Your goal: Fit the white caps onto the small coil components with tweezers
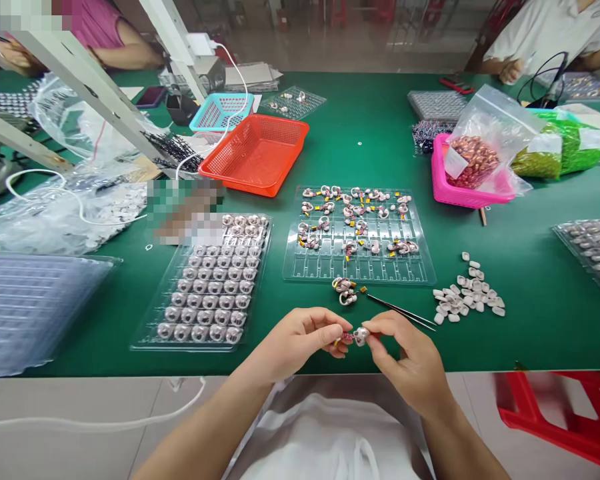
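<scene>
Near the table's front edge, my right hand (405,353) pinches a shiny silvery shell (361,336) between thumb and fingertips. My left hand (310,339) is closed on a small part with red-pink wires (347,338), which meets the shell's left side. Just beyond my hands lies a small pile of wired parts (345,291), with black tweezers (403,311) to its right. A clear tray (315,270) behind them holds many wired parts. To the left, another clear tray (145,337) carries rows of silvery shells. Small white caps (467,299) lie loose at the right.
An orange basket (260,157) and a blue basket (223,112) stand behind. At right is a pink basket (473,193) with bagged copper-coloured parts. Stacked trays (40,307) lie at left. Two people sit across the table.
</scene>
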`<state>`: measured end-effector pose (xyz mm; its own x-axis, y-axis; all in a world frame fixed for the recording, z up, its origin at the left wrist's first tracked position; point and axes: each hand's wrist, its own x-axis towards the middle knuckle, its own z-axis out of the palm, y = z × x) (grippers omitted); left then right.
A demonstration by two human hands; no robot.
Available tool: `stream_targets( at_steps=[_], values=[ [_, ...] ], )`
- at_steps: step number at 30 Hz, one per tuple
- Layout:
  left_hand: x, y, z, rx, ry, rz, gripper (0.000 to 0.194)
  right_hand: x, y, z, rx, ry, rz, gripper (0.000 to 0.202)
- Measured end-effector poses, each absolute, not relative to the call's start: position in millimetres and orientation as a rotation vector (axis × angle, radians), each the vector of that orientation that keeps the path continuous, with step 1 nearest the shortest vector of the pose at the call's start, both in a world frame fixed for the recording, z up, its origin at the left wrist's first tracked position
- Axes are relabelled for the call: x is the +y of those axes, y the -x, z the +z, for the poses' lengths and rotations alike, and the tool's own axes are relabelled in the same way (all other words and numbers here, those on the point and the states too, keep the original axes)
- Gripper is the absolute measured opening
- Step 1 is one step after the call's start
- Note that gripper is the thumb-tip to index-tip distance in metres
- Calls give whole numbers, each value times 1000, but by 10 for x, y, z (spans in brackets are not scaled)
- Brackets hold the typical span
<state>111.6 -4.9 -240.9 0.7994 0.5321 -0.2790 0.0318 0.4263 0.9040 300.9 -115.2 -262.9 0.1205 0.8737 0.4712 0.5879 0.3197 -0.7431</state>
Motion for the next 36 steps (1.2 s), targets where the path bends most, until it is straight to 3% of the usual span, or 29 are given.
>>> stream_targets(
  at_steps=[3,7,16,20,23,27,36],
  values=[
    [-81,-1114,-2406,555,-1064,305,30,-1130,-3029,-2609,-1701,1282,187,32],
    [-97,-1137,-2439,584,-989,291,28,-1098,-3086,-2566,-1824,1081,211,43],
    [-12,-1176,-2432,469,-1021,136,23,-941,-3094,-2390,-2059,898,162,34],
    [-3,-1191,-2469,501,-1002,235,22,-961,-3114,-2391,-1894,1063,337,35],
    [-52,-1198,-2468,581,-991,324,25,-1019,-3140,-2413,-1622,1255,567,22],
    [-169,-1201,-2390,651,-1167,482,13,-1064,-3123,-2395,-1551,1343,809,5],
    [-243,-1185,-2328,544,-1623,821,19,-1006,-3053,-2293,-1480,1355,1081,9]
  ],
)
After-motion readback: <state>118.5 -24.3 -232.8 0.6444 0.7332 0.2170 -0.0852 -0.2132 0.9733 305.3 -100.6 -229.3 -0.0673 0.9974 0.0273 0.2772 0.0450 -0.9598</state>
